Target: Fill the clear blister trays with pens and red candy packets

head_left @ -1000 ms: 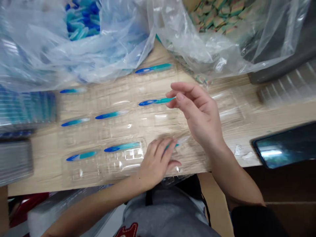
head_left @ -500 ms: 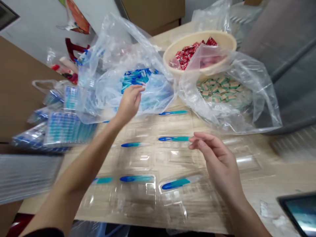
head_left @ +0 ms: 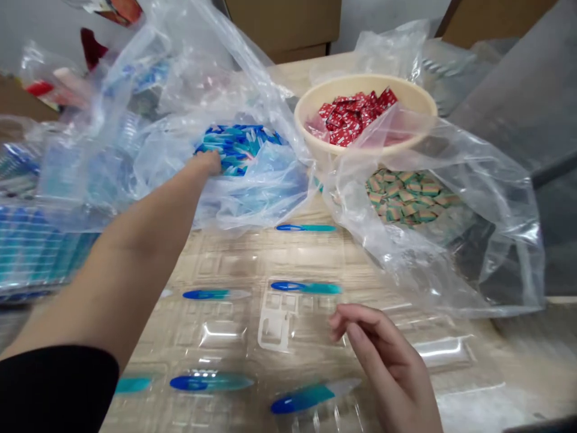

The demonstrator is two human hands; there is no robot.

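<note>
My left hand reaches into a clear plastic bag at the back left. Its fingers are hidden among a heap of slim blue-and-teal plastic pieces. My right hand hovers over the clear blister trays, its fingers loosely curled and the thumb apart, with nothing visible between them. Just beyond its fingertips lies a blue-and-teal piece with an oval slot in a tray. More such pieces lie in other trays, including one at the back and a tilted one at the front.
A cream bowl of red printed packets stands at the back right. Before it, another open clear bag holds green-and-tan packets. Packed blue pieces are stacked on the left. Cardboard boxes stand behind.
My left hand has gone deeper into the bag, its fingers now out of sight among the pieces. The view has moved closer. My right hand stays over the trays, slightly lower in view.
</note>
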